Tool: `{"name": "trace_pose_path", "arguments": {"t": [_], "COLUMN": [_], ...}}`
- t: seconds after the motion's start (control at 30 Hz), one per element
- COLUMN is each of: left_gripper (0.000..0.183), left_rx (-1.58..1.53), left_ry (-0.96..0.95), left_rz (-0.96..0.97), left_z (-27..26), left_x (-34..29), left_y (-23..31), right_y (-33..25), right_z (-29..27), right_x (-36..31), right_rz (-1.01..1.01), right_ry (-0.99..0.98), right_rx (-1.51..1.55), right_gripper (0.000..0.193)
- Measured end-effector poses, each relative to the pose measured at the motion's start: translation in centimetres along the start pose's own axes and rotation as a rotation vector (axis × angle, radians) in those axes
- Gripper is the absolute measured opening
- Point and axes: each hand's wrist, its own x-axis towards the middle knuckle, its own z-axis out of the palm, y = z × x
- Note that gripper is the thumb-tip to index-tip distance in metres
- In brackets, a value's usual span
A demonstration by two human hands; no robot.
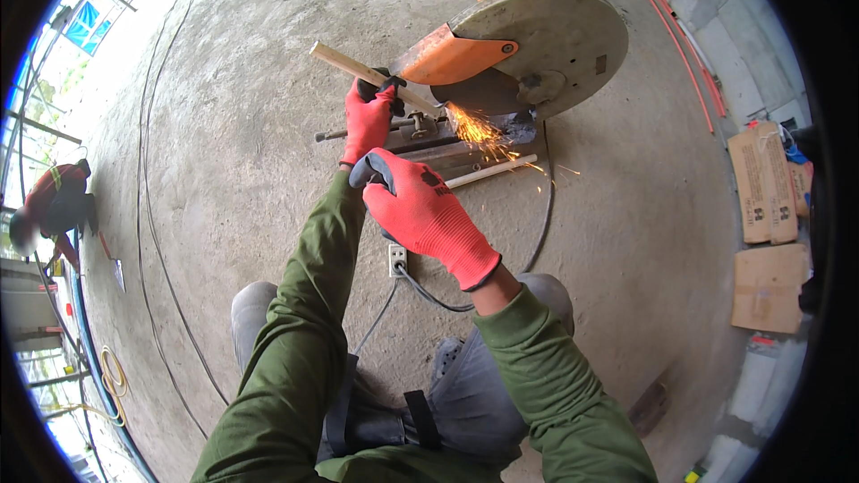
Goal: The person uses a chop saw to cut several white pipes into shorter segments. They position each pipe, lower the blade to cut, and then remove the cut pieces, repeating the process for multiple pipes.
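Observation:
My left hand [369, 123], in a red glove with dark fingers, is closed round a pale wooden-looking stick [336, 60]. Its far end angles down toward the abrasive disc of an orange cut-off saw [490, 55] with a large round grey guard. Bright orange sparks [479, 132] spray from below the disc. Closer to me, my right hand [428, 207] is closed in a matching glove, near my left wrist. Whatever its fingers hold is hidden. A second pale stick [501, 170] emerges beyond the right glove; whether that hand touches it cannot be told.
A socket block [398, 259] with dark cables [544, 224] lies between my knees and the saw. Cardboard [767, 291] leans by the right wall, along with orange tubing [684, 36]. At far left another person [55, 201] bends down, beside long cables [146, 170].

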Motion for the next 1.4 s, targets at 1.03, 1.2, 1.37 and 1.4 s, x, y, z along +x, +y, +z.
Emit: {"name": "trace_pose_path", "arguments": {"t": [1.03,1.2,1.37,1.4], "left_gripper": [0.026,0.021,0.020,0.019], "left_rx": [-0.010,-0.010,-0.056,-0.067], "left_ry": [-0.153,-0.130,-0.157,-0.166], "left_rz": [-0.041,-0.029,-0.038,-0.042], "left_z": [-0.7,0.0,-0.3,-0.3], "left_x": [3.6,3.4,4.0,4.1], "left_y": [1.2,1.5,1.7,1.8], "right_y": [-1.5,-1.5,-1.2,-1.2], "right_z": [-0.6,-0.6,-0.3,-0.3], "right_x": [-0.5,-0.6,-0.7,-0.8], "right_rz": [0.036,0.040,0.002,-0.016], "right_ry": [-0.041,-0.051,-0.018,-0.004], "right_rx": [-0.008,-0.001,-0.004,-0.005], "right_gripper": [0.021,0.023,0.018,0.016]}}
